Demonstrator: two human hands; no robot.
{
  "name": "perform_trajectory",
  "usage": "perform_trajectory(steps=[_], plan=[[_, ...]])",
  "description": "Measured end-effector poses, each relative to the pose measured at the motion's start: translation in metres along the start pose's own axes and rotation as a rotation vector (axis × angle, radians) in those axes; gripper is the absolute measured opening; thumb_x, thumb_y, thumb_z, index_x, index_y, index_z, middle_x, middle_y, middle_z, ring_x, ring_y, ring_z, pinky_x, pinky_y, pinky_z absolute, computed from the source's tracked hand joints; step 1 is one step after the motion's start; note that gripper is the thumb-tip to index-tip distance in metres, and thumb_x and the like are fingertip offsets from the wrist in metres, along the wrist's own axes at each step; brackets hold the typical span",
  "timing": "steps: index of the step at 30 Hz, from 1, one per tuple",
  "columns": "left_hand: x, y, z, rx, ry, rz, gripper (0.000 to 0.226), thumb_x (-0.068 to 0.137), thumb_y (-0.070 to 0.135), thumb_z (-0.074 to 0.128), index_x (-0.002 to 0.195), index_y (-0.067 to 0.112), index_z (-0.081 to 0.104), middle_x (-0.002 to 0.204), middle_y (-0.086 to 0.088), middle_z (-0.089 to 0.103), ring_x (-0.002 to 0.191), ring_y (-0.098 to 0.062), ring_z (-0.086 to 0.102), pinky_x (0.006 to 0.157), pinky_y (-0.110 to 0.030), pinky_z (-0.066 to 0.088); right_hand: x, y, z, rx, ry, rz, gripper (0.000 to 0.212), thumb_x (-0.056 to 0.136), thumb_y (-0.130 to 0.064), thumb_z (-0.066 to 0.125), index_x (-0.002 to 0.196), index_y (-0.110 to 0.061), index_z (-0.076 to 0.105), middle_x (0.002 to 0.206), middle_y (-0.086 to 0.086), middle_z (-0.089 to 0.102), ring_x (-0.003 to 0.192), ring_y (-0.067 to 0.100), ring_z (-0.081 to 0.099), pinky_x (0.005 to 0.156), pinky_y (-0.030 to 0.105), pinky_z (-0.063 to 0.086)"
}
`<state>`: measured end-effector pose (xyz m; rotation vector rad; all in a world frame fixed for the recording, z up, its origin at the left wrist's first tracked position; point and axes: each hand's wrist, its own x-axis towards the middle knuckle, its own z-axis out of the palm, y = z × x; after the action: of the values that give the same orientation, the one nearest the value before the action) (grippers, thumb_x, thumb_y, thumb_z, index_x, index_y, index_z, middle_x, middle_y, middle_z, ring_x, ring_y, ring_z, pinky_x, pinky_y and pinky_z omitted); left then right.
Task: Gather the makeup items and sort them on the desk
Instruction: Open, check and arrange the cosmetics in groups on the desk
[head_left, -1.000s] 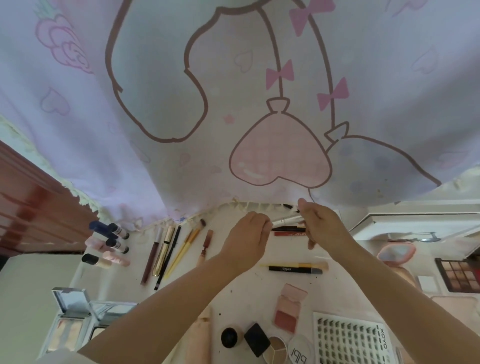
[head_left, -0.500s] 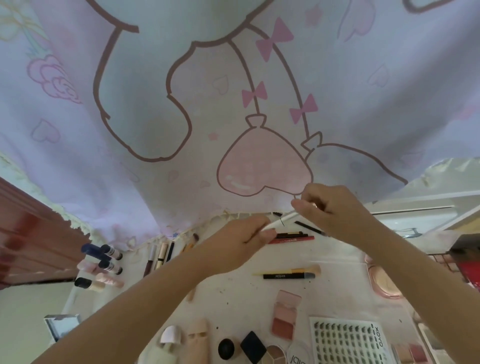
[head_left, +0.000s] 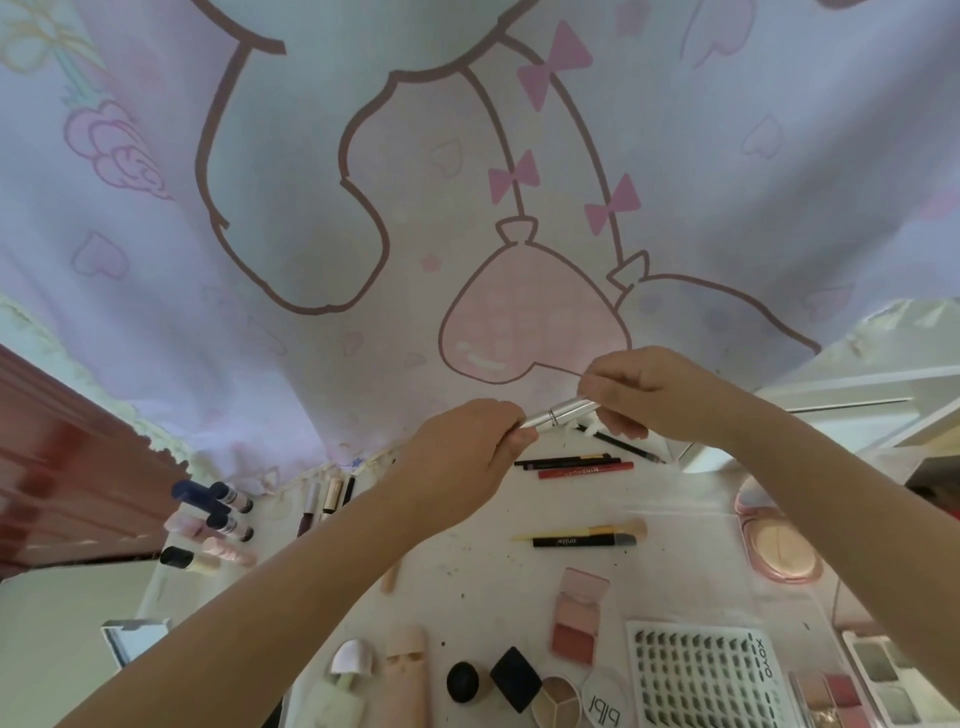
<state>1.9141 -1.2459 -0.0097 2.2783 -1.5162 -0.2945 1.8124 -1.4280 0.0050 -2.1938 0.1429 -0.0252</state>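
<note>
Silver and slim, a makeup pen (head_left: 563, 412) is held above the desk (head_left: 483, 582) by both hands: the left hand (head_left: 462, 457) curls its fingers around one end, the right hand (head_left: 644, 392) pinches the other end, and the pen lies tilted between them. Under it, a red pencil (head_left: 587, 470) shows light lettering too blurred to read, lying just beside a black pencil (head_left: 566, 460). Nearer, a black tube (head_left: 576, 541) reads "xinliai", seen upside down, beside a yellow-handled brush (head_left: 587, 531). A false lash tray (head_left: 701, 675) carries "OYOX" down its right edge, and a round clear lid (head_left: 605, 701) reads "blbl". A pink blush palette (head_left: 579, 616) lies open between the tube and the tray. Behind the desk hangs a pastel curtain (head_left: 311, 208) printed with bows and hearts.
</note>
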Motion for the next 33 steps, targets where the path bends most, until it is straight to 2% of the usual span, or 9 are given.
perform_trajectory(steps=[4, 7, 9, 14, 17, 19, 25, 30, 33], plan=[[-0.003, -0.002, -0.002, -0.039, 0.015, -0.038, 0.037, 0.097, 0.029, 0.031, 0.06, 0.029, 0.024, 0.059, 0.008, 0.032, 0.054, -0.006, 0.031, 0.051, -0.018, 0.028, 0.001, 0.003, -0.003, 0.197, -0.064, -0.079, 0.038, 0.083, -0.015, 0.061, 0.094, -0.05, 0.051, 0.094, -0.025, 0.059, 0.086, -0.006, 0.06, 0.073, 0.016, 0.053], [-0.005, -0.002, 0.0, -0.029, 0.021, -0.031, 0.037, 0.097, 0.029, 0.03, 0.06, 0.029, 0.023, 0.059, 0.008, 0.031, 0.054, -0.005, 0.031, 0.053, -0.014, 0.029, 0.006, -0.002, 0.005, 0.127, -0.049, 0.022, 0.015, 0.089, -0.034, 0.045, 0.08, -0.038, 0.055, 0.065, -0.017, 0.065, 0.053, -0.001, 0.059, 0.059, 0.018, 0.052], [-0.006, -0.002, 0.002, -0.007, 0.008, -0.024, 0.036, 0.097, 0.03, 0.029, 0.061, 0.03, 0.024, 0.06, 0.009, 0.032, 0.054, -0.005, 0.031, 0.054, -0.014, 0.03, 0.007, -0.004, 0.008, -0.05, -0.013, 0.009, 0.029, 0.091, -0.032, 0.043, 0.064, -0.029, 0.054, 0.047, -0.017, 0.058, 0.039, -0.001, 0.05, 0.054, 0.017, 0.047], [-0.007, -0.006, 0.001, -0.046, 0.021, -0.05, 0.034, 0.097, 0.03, 0.027, 0.063, 0.031, 0.025, 0.061, 0.009, 0.034, 0.055, -0.005, 0.032, 0.057, -0.015, 0.032, 0.002, 0.002, 0.005, 0.23, -0.056, -0.087, 0.041, 0.077, -0.023, 0.067, 0.098, -0.054, 0.05, 0.098, -0.025, 0.059, 0.087, -0.008, 0.059, 0.077, 0.011, 0.05], [-0.008, -0.007, 0.002, -0.038, 0.017, -0.03, 0.034, 0.097, 0.032, 0.027, 0.062, 0.032, 0.025, 0.061, 0.009, 0.033, 0.055, -0.005, 0.032, 0.054, -0.016, 0.031, 0.006, -0.004, 0.012, 0.135, -0.039, 0.023, 0.017, 0.079, -0.049, 0.046, 0.087, -0.038, 0.057, 0.069, -0.017, 0.064, 0.054, -0.003, 0.058, 0.058, 0.009, 0.048], [-0.009, -0.008, 0.004, -0.028, 0.005, -0.018, 0.034, 0.096, 0.033, 0.026, 0.062, 0.032, 0.025, 0.06, 0.01, 0.033, 0.054, -0.005, 0.032, 0.051, -0.017, 0.029, 0.008, -0.005, 0.015, 0.029, 0.009, 0.042, 0.034, 0.087, -0.043, 0.041, 0.065, -0.021, 0.056, 0.044, -0.013, 0.056, 0.038, 0.001, 0.047, 0.052, 0.012, 0.044], [-0.01, -0.015, 0.008, -0.093, 0.019, -0.045, 0.033, 0.096, 0.032, 0.029, 0.064, 0.034, 0.027, 0.06, 0.01, 0.037, 0.054, -0.005, 0.035, 0.055, -0.019, 0.033, 0.006, -0.002, 0.018, 0.142, -0.053, -0.033, 0.037, 0.084, -0.021, 0.06, 0.1, -0.049, 0.043, 0.097, -0.026, 0.055, 0.08, -0.015, 0.056, 0.069, 0.003, 0.046], [-0.014, -0.024, 0.015, -0.122, 0.016, -0.088, 0.03, 0.097, 0.029, 0.03, 0.07, 0.02, 0.041, 0.065, 0.001, 0.047, 0.057, -0.009, 0.038, 0.056, -0.018, 0.033, 0.015, 0.0, 0.03, 0.093, 0.033, 0.027, 0.018, 0.092, -0.018, 0.047, 0.079, -0.022, 0.058, 0.057, -0.011, 0.057, 0.042, -0.002, 0.048, 0.045, 0.009, 0.037], [-0.019, -0.035, 0.022, -0.163, 0.024, -0.147, 0.029, 0.096, 0.026, 0.034, 0.082, 0.009, 0.052, 0.075, -0.011, 0.057, 0.063, -0.014, 0.043, 0.055, -0.021, 0.033, 0.019, 0.004, 0.038, 0.236, -0.032, 0.013, 0.031, 0.087, -0.009, 0.055, 0.099, -0.037, 0.052, 0.083, -0.013, 0.059, 0.063, -0.006, 0.057, 0.059, 0.008, 0.045]])
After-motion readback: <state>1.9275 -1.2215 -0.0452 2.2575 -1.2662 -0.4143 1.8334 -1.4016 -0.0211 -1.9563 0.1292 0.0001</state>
